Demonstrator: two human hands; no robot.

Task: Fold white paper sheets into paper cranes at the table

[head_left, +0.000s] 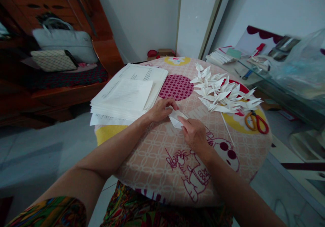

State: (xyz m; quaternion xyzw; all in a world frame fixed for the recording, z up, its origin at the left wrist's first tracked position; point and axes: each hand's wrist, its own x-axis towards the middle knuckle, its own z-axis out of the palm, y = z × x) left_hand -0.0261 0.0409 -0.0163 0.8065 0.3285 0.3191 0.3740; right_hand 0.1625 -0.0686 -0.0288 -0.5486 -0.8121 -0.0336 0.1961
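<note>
A small white folded piece of paper (176, 119) lies on the round table (157, 166), which has a pink patterned cloth. My left hand (160, 110) presses its fingers down on the paper's left edge. My right hand (194, 133) pinches the paper's right side, fingers closed on it. Both hands rest on the cloth near the table's middle.
A thick stack of printed sheets (128, 95) lies at the table's left. A pile of folded white paper shapes (223, 93) sits at the right, with orange-handled scissors (256, 122) and a thin stick (228, 129) beside it. A wooden bench with bags (63, 47) stands at left, a cluttered glass shelf (279, 71) at right.
</note>
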